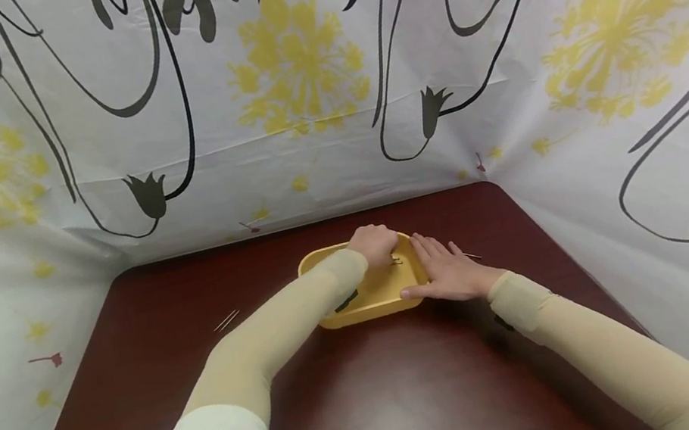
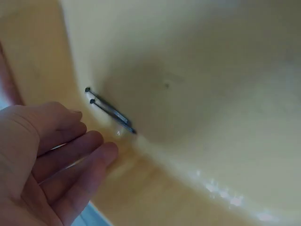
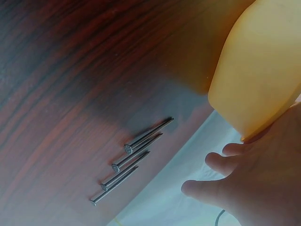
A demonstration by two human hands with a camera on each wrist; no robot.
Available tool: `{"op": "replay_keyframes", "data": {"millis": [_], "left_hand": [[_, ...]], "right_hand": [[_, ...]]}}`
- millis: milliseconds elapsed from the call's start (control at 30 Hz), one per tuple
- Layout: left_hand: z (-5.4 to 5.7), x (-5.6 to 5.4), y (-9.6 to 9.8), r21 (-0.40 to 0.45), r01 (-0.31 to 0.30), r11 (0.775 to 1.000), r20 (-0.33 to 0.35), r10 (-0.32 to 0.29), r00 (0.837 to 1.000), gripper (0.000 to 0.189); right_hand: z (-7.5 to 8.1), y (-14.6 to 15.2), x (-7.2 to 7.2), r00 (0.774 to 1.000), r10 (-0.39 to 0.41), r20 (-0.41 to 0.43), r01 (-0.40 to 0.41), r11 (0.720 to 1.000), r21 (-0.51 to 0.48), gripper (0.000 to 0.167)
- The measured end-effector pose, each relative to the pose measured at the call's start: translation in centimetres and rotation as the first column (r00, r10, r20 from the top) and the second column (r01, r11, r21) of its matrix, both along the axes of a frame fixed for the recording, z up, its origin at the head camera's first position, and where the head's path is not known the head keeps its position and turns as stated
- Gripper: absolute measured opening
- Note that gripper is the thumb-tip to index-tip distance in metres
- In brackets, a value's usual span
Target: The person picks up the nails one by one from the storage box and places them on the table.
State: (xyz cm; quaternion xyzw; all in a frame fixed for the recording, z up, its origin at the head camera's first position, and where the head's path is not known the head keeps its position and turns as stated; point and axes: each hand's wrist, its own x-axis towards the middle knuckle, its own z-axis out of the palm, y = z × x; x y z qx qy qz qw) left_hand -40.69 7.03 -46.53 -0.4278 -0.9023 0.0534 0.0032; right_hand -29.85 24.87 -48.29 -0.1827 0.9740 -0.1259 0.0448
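A yellow plastic tray sits toward the far part of the table. My left hand reaches inside it, fingers loosely bent and holding nothing in the left wrist view. Just beyond those fingertips, two nails lie side by side against the tray's inner corner, not touched by the hand. My right hand rests on the tray's right rim with its fingers spread. On the table beside that hand, the right wrist view has several nails lying roughly parallel, heads toward the lower left.
Two thin nails lie on the dark reddish table left of the tray. A patterned cloth hangs round the table's back and sides. My left forearm crosses over the tray's near left part.
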Motion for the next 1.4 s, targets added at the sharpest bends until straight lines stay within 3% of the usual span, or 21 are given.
{"op": "replay_keyframes", "data": {"millis": [200,433,633,833,933,1167,1400], "left_hand": [[-1.0,-0.2,-0.2,-0.016,-0.011,1.000,-0.035,0.011,0.999,0.009],[-1.4,-0.1,-0.6,0.004,-0.005,1.000,-0.028,0.005,1.000,0.019],[-1.5,0.0,-0.8,0.012,-0.053,0.999,0.081,0.051,0.995,0.016],[-1.6,0.1,-0.9,0.014,-0.115,0.993,0.248,0.108,0.963,0.018],[-1.7,0.1,-1.0,0.013,-0.119,0.993,0.284,0.110,0.953,0.022],[-1.9,-0.2,-1.6,0.033,-0.121,0.992,0.294,0.106,0.950,0.022],[-1.0,-0.5,-2.1,0.045,-0.110,0.993,0.244,0.096,0.965,0.022]], "right_hand": [[0.1,-0.2,-0.1,1.000,0.002,-0.007,-0.002,1.000,0.011,0.124],[-0.1,-0.2,-0.3,1.000,-0.007,-0.007,0.007,1.000,0.001,0.125],[-0.3,-0.3,-0.1,1.000,-0.006,-0.013,0.006,1.000,-0.004,0.124],[-0.2,-0.4,0.2,1.000,-0.018,-0.007,0.018,1.000,0.004,0.124],[-0.2,-0.5,0.3,1.000,-0.020,0.000,0.020,1.000,-0.001,0.123],[-0.3,-0.5,0.3,1.000,-0.021,0.012,0.021,1.000,-0.001,0.124],[0.0,-0.3,0.3,0.999,-0.030,0.013,0.030,0.999,0.017,0.126]]}}
